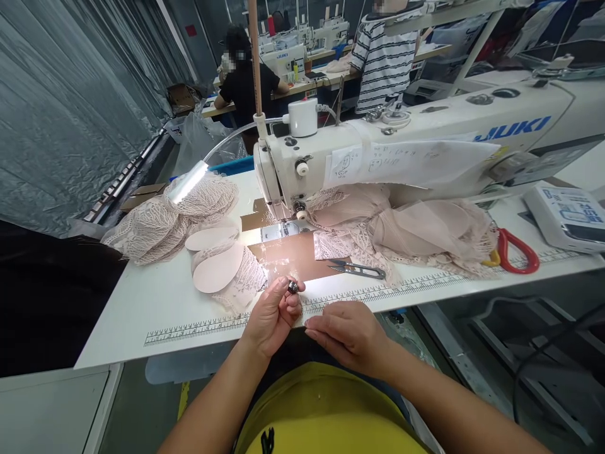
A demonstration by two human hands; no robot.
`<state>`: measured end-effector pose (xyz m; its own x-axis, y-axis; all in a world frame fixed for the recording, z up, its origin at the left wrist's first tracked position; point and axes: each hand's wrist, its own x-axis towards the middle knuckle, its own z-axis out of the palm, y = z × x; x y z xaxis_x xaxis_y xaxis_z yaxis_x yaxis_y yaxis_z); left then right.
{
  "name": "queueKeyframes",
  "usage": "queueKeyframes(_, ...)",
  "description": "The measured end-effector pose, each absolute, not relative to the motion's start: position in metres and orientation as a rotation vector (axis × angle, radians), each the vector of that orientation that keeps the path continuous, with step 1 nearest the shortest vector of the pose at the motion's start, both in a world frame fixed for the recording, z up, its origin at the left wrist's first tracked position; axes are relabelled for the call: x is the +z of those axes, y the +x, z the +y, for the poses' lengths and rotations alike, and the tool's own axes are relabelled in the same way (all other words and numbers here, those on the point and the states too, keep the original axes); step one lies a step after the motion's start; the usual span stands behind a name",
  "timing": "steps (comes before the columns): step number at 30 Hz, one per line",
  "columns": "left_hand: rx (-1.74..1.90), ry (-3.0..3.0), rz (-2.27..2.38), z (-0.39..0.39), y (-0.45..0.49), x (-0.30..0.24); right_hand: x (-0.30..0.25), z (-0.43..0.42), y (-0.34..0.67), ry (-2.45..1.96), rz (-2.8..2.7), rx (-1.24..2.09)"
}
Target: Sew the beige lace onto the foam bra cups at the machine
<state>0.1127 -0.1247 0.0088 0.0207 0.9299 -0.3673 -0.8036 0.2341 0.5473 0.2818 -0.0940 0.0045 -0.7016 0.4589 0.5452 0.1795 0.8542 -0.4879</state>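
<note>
My left hand (pixel 274 312) pinches a small dark metal bobbin (pixel 293 287) at the front edge of the white sewing table (pixel 155 302). My right hand (pixel 347 331) sits just to its right below the table edge, fingers curled together; I cannot make out anything in them. Thread snips (pixel 357 269) lie on the table just beyond my hands. The white Juki sewing machine (pixel 425 135) stands behind, its needle area (pixel 283 221) lit by a lamp (pixel 189 181).
Beige oval pads (pixel 215 265) and lace pieces (pixel 165 221) lie at the left. A heap of beige lace fabric (pixel 416 230) lies under the machine arm. Red-handled scissors (pixel 517 252) and a control box (pixel 567 214) are at the right. Two people work at machines behind.
</note>
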Motion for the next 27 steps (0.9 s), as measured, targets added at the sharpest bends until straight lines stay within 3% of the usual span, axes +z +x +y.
queueKeyframes(6, 1.407, 0.316, 0.913, -0.125, 0.113, 0.007, 0.002, -0.094, 0.283, -0.451, -2.275, 0.448)
queueKeyframes(27, 1.474, 0.157, 0.713, -0.122, 0.111, 0.004, 0.002, -0.094, 0.273, -0.404, -2.372, 0.142)
